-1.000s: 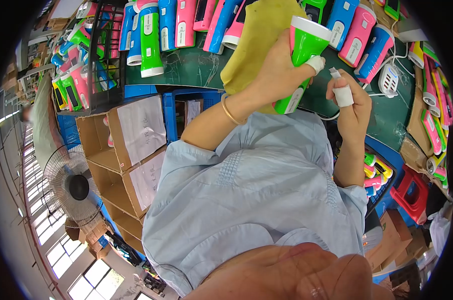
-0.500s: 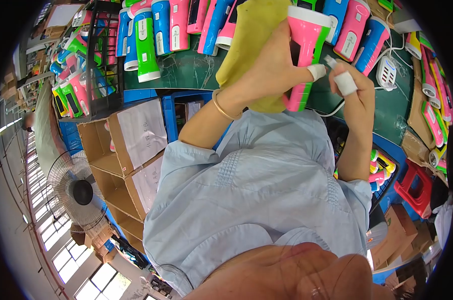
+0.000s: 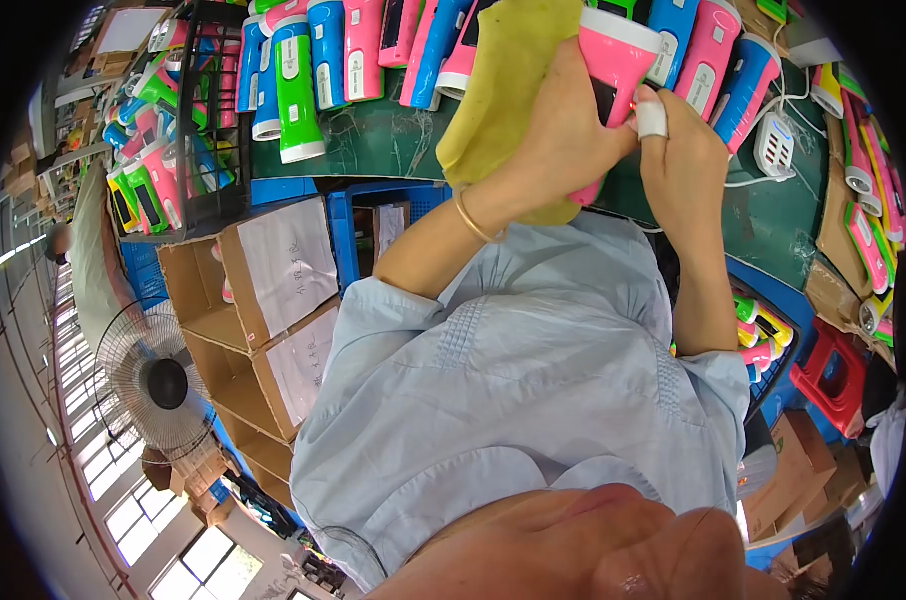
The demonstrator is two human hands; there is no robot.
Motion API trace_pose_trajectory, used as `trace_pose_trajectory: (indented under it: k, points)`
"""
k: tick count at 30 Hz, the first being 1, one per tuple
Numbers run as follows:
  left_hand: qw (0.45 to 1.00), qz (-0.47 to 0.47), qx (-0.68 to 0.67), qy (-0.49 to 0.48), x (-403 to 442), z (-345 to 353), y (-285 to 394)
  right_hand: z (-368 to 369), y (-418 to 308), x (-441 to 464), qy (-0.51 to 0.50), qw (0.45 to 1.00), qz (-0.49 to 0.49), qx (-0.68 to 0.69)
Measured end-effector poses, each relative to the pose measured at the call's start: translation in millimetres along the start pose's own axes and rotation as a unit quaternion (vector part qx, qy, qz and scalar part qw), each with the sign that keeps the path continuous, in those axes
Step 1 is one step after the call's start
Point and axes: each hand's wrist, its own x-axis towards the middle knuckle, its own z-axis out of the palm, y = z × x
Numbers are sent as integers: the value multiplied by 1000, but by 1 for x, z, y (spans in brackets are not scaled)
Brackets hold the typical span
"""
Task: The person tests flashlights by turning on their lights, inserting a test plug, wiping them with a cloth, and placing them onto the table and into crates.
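My left hand (image 3: 571,125), with a bangle at the wrist, is wrapped round a pink flashlight (image 3: 621,52) with a white rim, its head pointing up. A dark panel shows on its side, between my hands. Under and beside that hand lies a yellow cloth (image 3: 493,90). Against the flashlight's right side, my right hand (image 3: 678,150) has its fingers bent in a pinch, a white wrap on one of them. What they pinch is hidden. A tiny red spot shows near the fingertips.
Pink, blue and green flashlights (image 3: 298,95) line the green table (image 3: 373,140). A white multi-port charger (image 3: 775,143) with cables is at the right. Left are a black wire basket (image 3: 213,130) of flashlights, cardboard compartments (image 3: 228,300) and a fan (image 3: 163,384). A red stool (image 3: 833,380) stands lower right.
The flashlight in my left hand has turned from its green side to its pink side. My right hand has moved in from the right and now touches it; the pale piece at its fingertips is hidden.
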Motion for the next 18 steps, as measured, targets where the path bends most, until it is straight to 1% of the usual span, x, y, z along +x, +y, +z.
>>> trace_pose_trajectory:
  k: [1,2,5,6,7,8,9,11,12,13,14,15,16,17,18]
  points:
    - [1000,4,10,-5,3,-2,-1,4,2,3,16,1000,1,-3]
    - [1000,7,19,-11,6,-4,-2,-3,4,3,-46,995,44,80]
    - [992,33,-116,41,16,-13,-4,-32,-9,-14,42,987,27,152]
    - [958,-73,-276,32,21,-24,-7,-43,-14,-18,78,983,26,164]
    - [917,-156,-366,1,26,-41,3,-46,-11,-18,106,986,25,130]
    - [890,-180,-417,30,25,-42,3,-49,-9,-18,134,986,25,94]
    - [858,-203,-468,59,24,-41,3,-44,1,-14,83,980,41,174]
    - [823,-155,-547,20,23,-29,3,-28,22,-5,-29,944,72,321]
    - [801,-132,-584,-2,22,-23,2,-18,20,-4,-126,833,161,514]
    - [807,-122,-577,10,20,-16,0,-13,23,-2,-243,785,149,550]
    - [814,-111,-570,20,18,-10,-3,-4,12,-6,-203,883,165,391]
    - [820,-98,-563,29,20,-6,-4,2,0,-9,-151,918,167,327]
    - [795,-119,-594,22,22,-13,6,5,-7,-12,-23,987,62,144]
    - [780,-121,-614,22,22,-16,6,8,-11,-14,102,993,-45,-47]
    - [766,-122,-631,22,23,-18,5,10,-10,-14,118,990,-67,-48]
